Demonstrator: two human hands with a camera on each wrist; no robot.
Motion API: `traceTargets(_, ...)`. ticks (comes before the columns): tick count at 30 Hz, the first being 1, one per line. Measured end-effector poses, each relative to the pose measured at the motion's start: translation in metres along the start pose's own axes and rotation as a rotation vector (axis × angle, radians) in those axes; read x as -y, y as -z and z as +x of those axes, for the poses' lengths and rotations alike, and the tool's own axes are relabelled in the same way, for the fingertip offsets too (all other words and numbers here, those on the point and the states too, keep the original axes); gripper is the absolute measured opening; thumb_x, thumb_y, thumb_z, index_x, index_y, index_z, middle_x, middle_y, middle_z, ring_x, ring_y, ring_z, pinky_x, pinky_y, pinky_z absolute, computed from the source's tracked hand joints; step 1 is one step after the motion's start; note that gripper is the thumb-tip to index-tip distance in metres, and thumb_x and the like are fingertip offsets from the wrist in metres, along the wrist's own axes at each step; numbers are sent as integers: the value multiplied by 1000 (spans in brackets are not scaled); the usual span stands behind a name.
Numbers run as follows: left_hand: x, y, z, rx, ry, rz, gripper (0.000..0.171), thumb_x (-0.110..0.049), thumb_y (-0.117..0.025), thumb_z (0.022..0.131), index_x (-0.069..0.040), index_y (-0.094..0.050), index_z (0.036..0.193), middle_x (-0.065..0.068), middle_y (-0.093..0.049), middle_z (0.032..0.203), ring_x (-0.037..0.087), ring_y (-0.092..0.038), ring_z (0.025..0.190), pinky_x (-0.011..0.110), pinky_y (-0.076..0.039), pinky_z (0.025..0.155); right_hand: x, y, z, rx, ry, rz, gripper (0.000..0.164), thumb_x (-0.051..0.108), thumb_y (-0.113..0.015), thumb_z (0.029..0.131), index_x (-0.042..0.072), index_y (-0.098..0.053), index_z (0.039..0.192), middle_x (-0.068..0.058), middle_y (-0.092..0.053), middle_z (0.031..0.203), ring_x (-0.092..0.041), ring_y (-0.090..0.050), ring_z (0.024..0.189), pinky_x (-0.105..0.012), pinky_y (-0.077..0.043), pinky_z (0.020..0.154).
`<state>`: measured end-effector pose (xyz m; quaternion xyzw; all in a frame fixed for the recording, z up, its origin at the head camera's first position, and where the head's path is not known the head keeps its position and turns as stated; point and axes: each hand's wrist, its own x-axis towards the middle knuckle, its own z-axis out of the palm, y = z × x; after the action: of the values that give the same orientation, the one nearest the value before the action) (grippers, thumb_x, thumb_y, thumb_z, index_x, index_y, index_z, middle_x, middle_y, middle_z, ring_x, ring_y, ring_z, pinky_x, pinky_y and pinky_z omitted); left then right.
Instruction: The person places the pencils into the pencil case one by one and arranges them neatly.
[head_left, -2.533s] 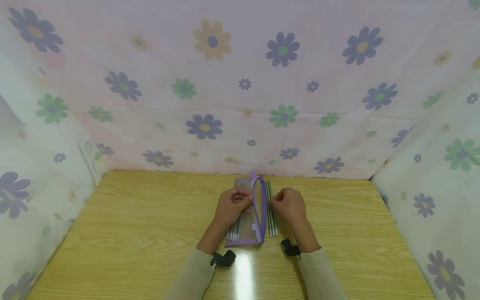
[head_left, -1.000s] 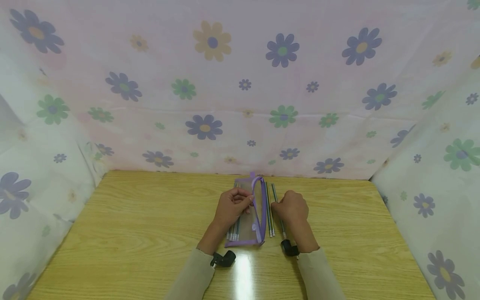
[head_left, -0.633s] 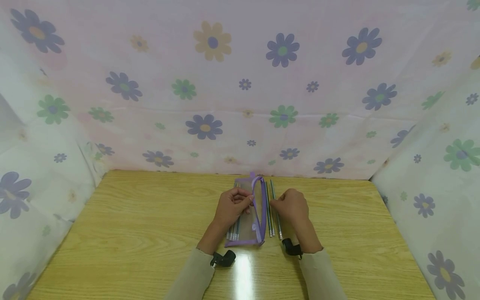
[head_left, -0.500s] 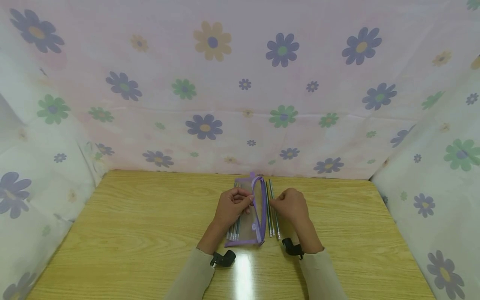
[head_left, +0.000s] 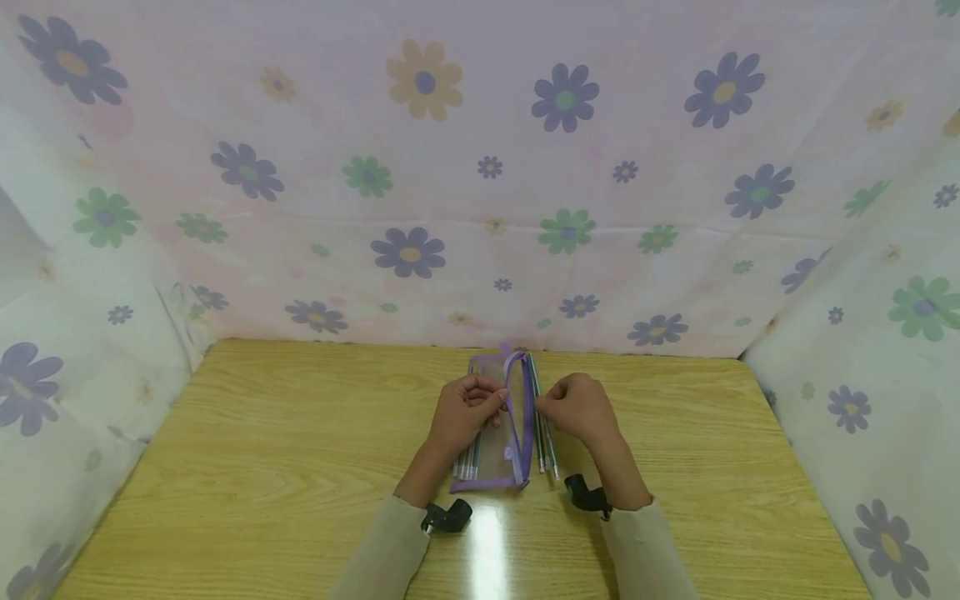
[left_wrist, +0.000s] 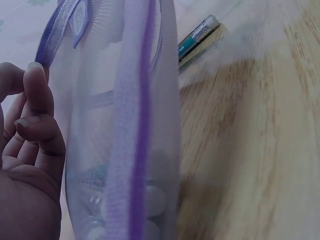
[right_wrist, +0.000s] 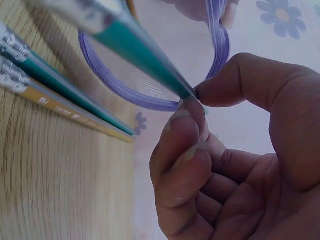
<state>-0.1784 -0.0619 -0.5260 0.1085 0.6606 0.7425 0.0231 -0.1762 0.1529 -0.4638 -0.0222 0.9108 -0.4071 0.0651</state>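
My left hand (head_left: 463,414) pinches the purple zip edge of a see-through mesh pencil case (head_left: 495,458), its mouth spread toward the right. Inside the case, along its left side, several pencils (head_left: 465,468) lie with eraser ends toward me. Between thumb and fingertips, my right hand (head_left: 582,410) pinches a teal pencil (right_wrist: 145,55), slanted just right of the mouth, eraser end toward me. Beside the case on the table lie another teal pencil (right_wrist: 67,85) and a yellow one (right_wrist: 62,106), partly overlapped by the held pencil in the head view.
The wooden table (head_left: 300,442) runs back to a flowered cloth (head_left: 480,192), with similar cloth at both sides. Dark wrist cameras (head_left: 450,517) stick out from both wrists near the sleeves.
My right hand has separated the teal pencil from two others beside the case, first rightward, then back left toward the case's mouth. The left hand has stayed in place on the zip edge.
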Motion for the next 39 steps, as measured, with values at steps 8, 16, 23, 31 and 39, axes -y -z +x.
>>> traceTargets(8,1,-1,1,-8,-8,-16,13,-5,-75,99,7,-72,103,8,-75,81,13,-65,57,25,-56,57,1,-2,1,40,-4,32,17,16,-73,87,7,-76,74,-3,-70,64,-19,-65,55,-32,-54,53)
traceTargets(16,0,-1,1,-8,2,-10,13,-4,-75,99,8,-71,102,8,-75,81,12,-65,58,24,-57,57,0,-10,3,66,-34,121,18,15,-72,87,6,-74,72,-8,-68,63,-20,-62,54,-30,-50,51)
traceTargets(23,-2,-1,-1,-11,13,-8,15,-5,-75,99,9,-71,103,15,-75,83,13,-65,58,24,-57,57,-1,-16,4,112,-46,294,21,8,-67,89,2,-68,69,-7,-62,61,-21,-59,56,-29,-51,54)
traceTargets(31,-2,-1,-1,-13,15,4,15,-6,-75,100,8,-71,103,16,-75,83,13,-65,57,25,-57,58,-2,-20,8,98,-87,372,19,8,-65,91,-2,-71,76,-6,-63,64,-19,-61,56,-29,-49,53)
traceTargets(39,-1,0,-1,-9,-2,0,14,-5,-76,99,8,-71,102,9,-75,80,12,-65,57,28,-58,57,0,-24,8,103,-95,400,19,10,-66,91,-1,-71,75,-6,-63,65,-18,-60,57,-29,-50,54)
